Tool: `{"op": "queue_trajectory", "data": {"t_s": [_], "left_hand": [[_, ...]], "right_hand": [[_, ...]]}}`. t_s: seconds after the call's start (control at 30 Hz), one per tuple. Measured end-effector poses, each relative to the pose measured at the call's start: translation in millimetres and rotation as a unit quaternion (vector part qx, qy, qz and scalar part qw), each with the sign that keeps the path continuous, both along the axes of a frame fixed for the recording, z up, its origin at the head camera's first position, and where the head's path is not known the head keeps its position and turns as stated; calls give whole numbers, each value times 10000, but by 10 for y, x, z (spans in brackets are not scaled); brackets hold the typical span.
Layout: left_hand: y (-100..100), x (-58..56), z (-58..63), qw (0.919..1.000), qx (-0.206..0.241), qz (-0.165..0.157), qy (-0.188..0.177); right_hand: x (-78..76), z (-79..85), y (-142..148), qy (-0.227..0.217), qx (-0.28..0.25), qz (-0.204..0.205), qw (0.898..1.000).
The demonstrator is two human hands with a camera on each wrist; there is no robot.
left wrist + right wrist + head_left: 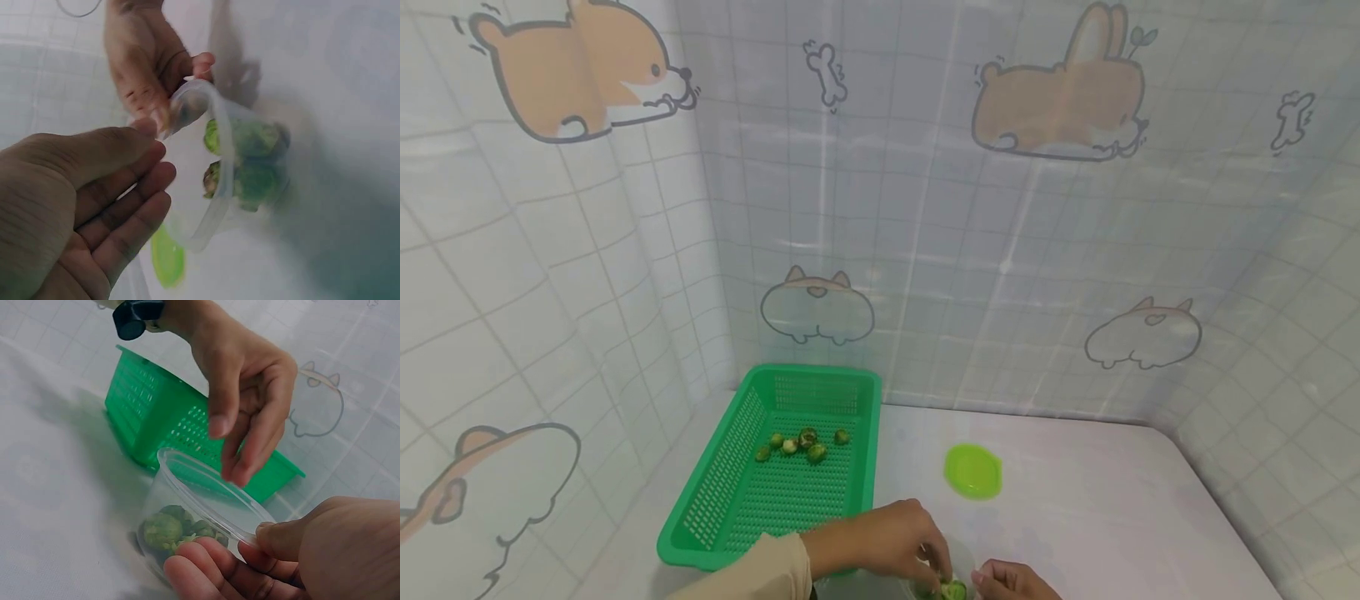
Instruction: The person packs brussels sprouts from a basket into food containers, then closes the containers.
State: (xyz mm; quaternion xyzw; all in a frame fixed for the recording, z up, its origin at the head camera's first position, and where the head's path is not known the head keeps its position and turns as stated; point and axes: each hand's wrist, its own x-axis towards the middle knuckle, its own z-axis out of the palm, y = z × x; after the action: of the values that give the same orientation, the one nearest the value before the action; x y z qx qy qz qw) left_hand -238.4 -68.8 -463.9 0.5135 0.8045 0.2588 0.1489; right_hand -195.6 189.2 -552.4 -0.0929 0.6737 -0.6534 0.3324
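A clear plastic container [164, 464] holds several green Brussels sprouts [164, 531]; it also shows in the left wrist view with its rim [219, 215] turned toward that hand. My right hand [1011, 579] pinches the container's rim between thumb and fingers. My left hand [898, 540] hangs over the container's mouth, its fingers [253, 450] pointing down and loosely bent. Nothing shows between the left thumb and fingers in either wrist view. To the left, a green plastic basket [863, 467] contains several more Brussels sprouts [816, 452] toward its far end.
A bright green lid [973, 472] lies on the white tabletop [1075, 492], beyond the container and right of the basket. Tiled-pattern sheeting [925, 292] with cartoon dogs rises behind the table and along both sides.
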Motion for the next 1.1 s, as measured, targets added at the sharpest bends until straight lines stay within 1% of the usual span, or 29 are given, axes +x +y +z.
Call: {"op": "queue_trajectory", "data": {"t_s": [0.17, 0.27, 0.37, 0.5, 0.6, 0.73, 0.83, 0.9, 1.0, 1.1], "left_hand": [[-85, -38, 70, 9974, 354, 146, -615], [-144, -60, 110, 9947, 544, 201, -847], [-213, -88, 159, 9927, 691, 284, -952], [-313, -138, 217, 9902, 895, 428, -984], [-400, -172, 257, 9855, 1110, 597, -1139], [-548, -202, 336, 9773, 1274, 951, -1399], [-676, -225, 399, 9758, 1174, 1247, -1362], [-763, -248, 429, 9758, 1076, 1428, -1255], [-890, -296, 448, 9757, 973, 1645, -1070], [-1021, -355, 430, 9746, 914, 1826, -920]], "right_hand": [[10, -1, -7, -13, 59, -59, 10000], [3, -1, 3, -19, 52, -28, 10000], [-6, -7, 9, -9, 23, 25, 10000], [-6, -16, 14, 9, 14, 35, 10000], [-3, -19, 14, -10, -18, 18, 10000], [-1, -19, 14, -46, -61, 13, 10000], [-4, -18, 18, -62, -83, 27, 9999], [-7, -18, 19, -73, -105, 39, 9999], [-11, -21, 22, -89, -151, 55, 9998], [-13, -25, 24, -114, -229, 83, 9996]]}}
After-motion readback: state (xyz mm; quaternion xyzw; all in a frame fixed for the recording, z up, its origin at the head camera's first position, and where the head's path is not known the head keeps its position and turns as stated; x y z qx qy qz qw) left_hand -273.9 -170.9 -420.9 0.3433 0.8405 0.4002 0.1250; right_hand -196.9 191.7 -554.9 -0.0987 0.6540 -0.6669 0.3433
